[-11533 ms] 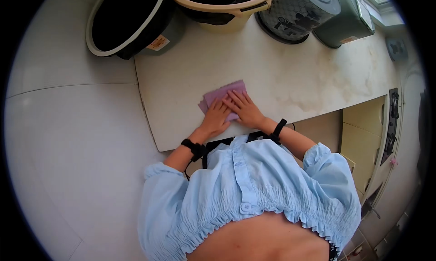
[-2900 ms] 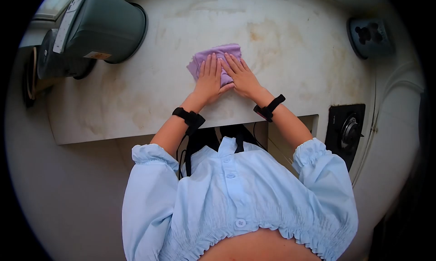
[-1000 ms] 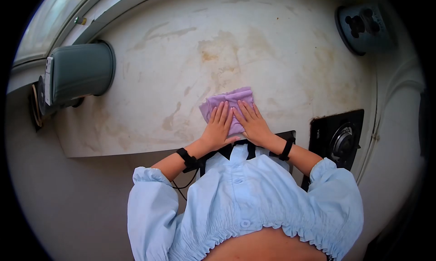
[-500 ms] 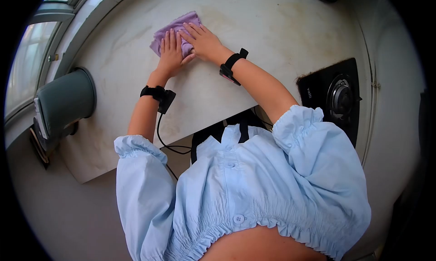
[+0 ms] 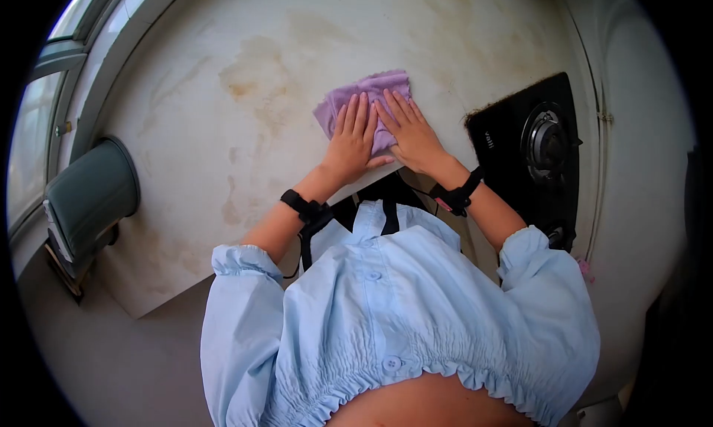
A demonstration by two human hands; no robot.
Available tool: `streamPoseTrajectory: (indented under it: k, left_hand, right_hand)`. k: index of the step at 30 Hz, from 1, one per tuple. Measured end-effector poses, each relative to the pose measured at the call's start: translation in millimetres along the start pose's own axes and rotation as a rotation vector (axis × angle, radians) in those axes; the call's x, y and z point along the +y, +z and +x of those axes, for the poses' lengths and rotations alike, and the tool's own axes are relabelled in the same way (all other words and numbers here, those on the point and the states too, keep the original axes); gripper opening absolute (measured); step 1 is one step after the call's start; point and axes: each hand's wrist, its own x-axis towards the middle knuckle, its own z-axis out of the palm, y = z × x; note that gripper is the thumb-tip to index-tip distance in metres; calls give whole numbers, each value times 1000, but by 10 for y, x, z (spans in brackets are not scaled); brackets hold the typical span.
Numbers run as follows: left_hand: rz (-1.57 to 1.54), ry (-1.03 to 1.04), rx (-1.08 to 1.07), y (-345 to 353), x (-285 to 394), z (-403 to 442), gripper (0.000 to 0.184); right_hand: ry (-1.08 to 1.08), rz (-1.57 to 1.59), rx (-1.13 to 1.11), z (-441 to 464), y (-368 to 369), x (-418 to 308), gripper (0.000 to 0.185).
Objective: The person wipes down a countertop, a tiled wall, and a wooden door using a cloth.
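A purple cloth (image 5: 382,83) lies wrinkled on the stained pale countertop (image 5: 186,152), close to its front edge. Flat on the cloth's left part rests my left hand (image 5: 349,143), fingers stretched forward and its thumb pointing right. My right hand (image 5: 416,137) presses on the right part with fingers slightly spread. Both palms are down, and the hands nearly meet near the cloth's lower end. Black straps with small devices circle both wrists.
To the right sits a black gas stove (image 5: 512,141) with a round burner. A grey-green bin-like container (image 5: 96,186) stands at the left beside the window (image 5: 37,130). Brownish stains (image 5: 256,85) mark the countertop beyond the cloth.
Both hands have drawn the cloth toward my body and to the right across the countertop, from farther out to near the front edge. The view has shifted slightly.
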Motion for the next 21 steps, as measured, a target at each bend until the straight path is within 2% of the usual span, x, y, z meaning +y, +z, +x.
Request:
streamPoseTrajectory:
  k: [3,6,9,12,15,18,21]
  left_hand:
    - [44,46,189,64,-371,669,94]
    - [137,35,210,73,-453,1017,92]
    - [116,23,155,86,-171,874,93]
    - [-10,48,73,133,252,538,96]
    - [3,83,-60,179,630,202,101]
    - [-37,115,-57,232,584,168,100]
    - [-104,79,43,185,353,321,96]
  right_hand:
    - [22,-32,116,466,-55,466,78]
    - [46,-72,134,632,-121,694,79]
    - [100,-57,68,366,-152,640,80]
    - [168,-61,-39,-211,-182,393,81]
    - [216,2,-112,-723,-162,173,82]
    - [228,40,-153,-785,-160,127,84]
    - [117,-31,-116,-419,-183,325,85]
